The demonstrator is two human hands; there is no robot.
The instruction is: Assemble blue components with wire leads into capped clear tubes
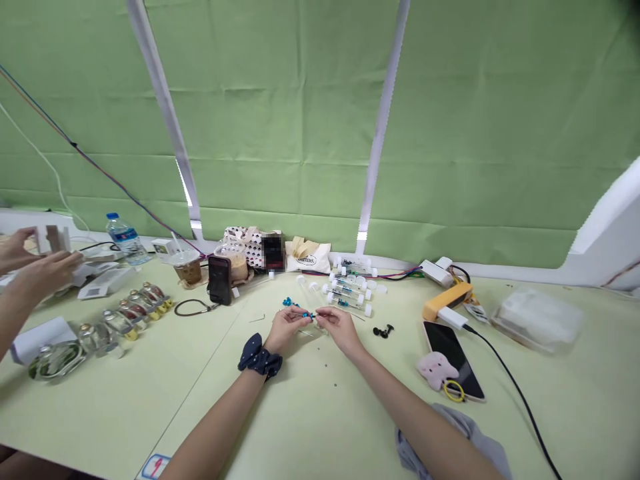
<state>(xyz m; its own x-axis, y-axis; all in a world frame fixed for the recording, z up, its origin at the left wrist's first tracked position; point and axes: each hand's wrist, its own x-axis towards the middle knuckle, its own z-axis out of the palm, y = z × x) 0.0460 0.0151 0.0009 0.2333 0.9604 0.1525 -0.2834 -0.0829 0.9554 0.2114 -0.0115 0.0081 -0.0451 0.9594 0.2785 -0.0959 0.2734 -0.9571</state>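
My left hand, with a dark dotted scrunchie round its wrist, pinches a small shiny blue part. Close against it, the fingertips of my right hand are pressed together at the other end of the same part. Its exact kind is too small to make out. Just behind my left fingers lie more blue pieces. Several clear tubes with white caps, some with blue parts inside, lie beyond my right hand. A few black knobs sit to its right.
At left a co-worker's hands hold a small box, near a row of glass bottles and a water bottle. A standing phone and a drink cup are behind. At right are a tablet, yellow power bank and black cable.
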